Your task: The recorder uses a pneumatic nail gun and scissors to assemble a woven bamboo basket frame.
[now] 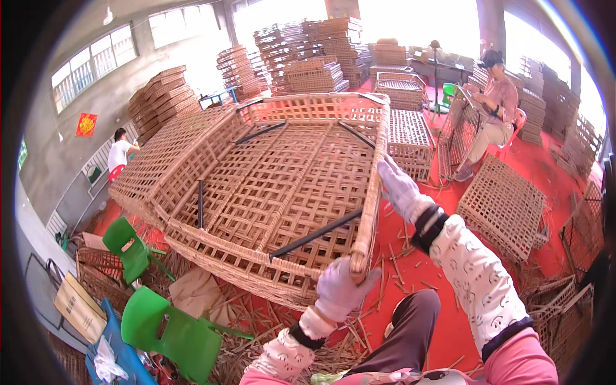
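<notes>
A large shallow wicker basket (289, 176) fills the middle of the view, tilted, its open woven inside facing me. Black strips (314, 235) run across its corners. My left hand (346, 289), in a pale glove, is closed around the rim at the near right corner. Farther up the right-hand rim, my right hand (399, 186), also gloved, grips the outer edge; some of its fingertips are hidden against the weave. Another woven section (170, 151) adjoins the basket on the left; I cannot tell whether the two are joined.
Green chairs (170, 333) stand at the lower left beside a blue surface (119, 340). Cane scraps (256, 333) litter the red floor. A woven panel (504, 199) lies at right, near a seated person (497, 106) handling wickerwork. Stacked baskets (327, 51) rise behind; another person (120, 151) sits far left.
</notes>
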Action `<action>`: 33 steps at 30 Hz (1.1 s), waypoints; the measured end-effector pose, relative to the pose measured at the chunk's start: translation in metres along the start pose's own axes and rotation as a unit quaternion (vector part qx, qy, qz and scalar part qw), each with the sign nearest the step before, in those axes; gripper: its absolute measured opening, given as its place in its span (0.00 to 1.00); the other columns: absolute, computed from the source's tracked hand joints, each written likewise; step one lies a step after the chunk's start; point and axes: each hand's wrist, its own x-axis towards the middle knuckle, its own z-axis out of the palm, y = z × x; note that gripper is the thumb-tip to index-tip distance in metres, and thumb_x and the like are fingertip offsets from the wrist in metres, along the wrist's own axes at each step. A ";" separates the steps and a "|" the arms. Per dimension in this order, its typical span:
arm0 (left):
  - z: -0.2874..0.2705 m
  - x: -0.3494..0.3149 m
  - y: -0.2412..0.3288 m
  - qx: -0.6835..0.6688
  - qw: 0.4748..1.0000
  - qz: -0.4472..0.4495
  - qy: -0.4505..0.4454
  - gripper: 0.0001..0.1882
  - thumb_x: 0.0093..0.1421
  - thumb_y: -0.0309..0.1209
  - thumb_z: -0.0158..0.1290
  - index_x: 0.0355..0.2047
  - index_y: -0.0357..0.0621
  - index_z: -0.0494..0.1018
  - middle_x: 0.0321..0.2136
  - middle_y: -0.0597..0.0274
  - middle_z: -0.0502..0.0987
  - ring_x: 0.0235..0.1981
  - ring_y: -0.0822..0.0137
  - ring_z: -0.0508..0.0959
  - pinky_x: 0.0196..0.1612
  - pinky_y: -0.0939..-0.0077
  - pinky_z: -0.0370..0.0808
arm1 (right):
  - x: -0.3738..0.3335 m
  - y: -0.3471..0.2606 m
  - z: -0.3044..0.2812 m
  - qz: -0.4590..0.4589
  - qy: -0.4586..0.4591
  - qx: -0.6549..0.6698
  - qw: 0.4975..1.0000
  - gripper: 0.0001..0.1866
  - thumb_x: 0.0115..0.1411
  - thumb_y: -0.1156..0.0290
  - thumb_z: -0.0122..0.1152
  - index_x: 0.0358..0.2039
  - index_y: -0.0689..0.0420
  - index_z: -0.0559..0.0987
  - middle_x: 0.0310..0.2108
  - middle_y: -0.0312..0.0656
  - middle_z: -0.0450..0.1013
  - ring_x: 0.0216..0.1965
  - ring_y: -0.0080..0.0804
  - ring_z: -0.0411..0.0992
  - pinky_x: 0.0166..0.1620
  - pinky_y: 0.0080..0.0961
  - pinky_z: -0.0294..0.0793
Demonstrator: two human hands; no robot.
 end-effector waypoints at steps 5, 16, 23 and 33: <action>0.023 0.018 -0.001 -0.093 0.994 -0.048 -0.020 0.23 0.47 0.49 0.61 0.24 0.43 0.66 0.18 0.53 0.71 0.18 0.51 0.72 0.22 0.61 0.69 | 0.020 0.009 -0.015 -0.132 0.003 -0.108 0.985 0.23 0.64 0.56 0.45 0.57 0.52 0.64 0.51 0.35 0.65 0.49 0.26 0.63 0.50 0.31 0.65; -0.007 0.002 0.065 0.023 0.979 0.004 0.201 0.24 0.58 0.35 0.54 0.49 0.36 0.58 0.43 0.52 0.66 0.42 0.63 0.68 0.48 0.68 0.65 | -0.192 0.076 -0.202 0.231 0.010 -0.418 0.878 0.25 0.53 0.46 0.49 0.40 0.51 0.79 0.38 0.45 0.75 0.44 0.42 0.71 0.47 0.36 0.68; 0.143 -0.028 0.191 -0.254 0.863 0.315 -0.301 0.11 0.46 0.23 0.59 0.31 0.43 0.71 0.31 0.59 0.74 0.34 0.58 0.74 0.40 0.67 0.71 | -0.353 0.142 -0.386 0.415 0.177 -0.437 0.778 0.23 0.51 0.52 0.51 0.40 0.53 0.78 0.41 0.47 0.74 0.45 0.45 0.71 0.48 0.36 0.69; 0.353 -0.051 0.226 -0.220 0.699 0.218 -0.645 0.11 0.47 0.30 0.59 0.33 0.47 0.73 0.31 0.63 0.75 0.35 0.60 0.75 0.40 0.69 0.71 | -0.350 0.259 -0.653 0.472 0.202 -0.559 0.651 0.19 0.54 0.63 0.54 0.47 0.51 0.72 0.50 0.47 0.66 0.51 0.44 0.67 0.53 0.35 0.67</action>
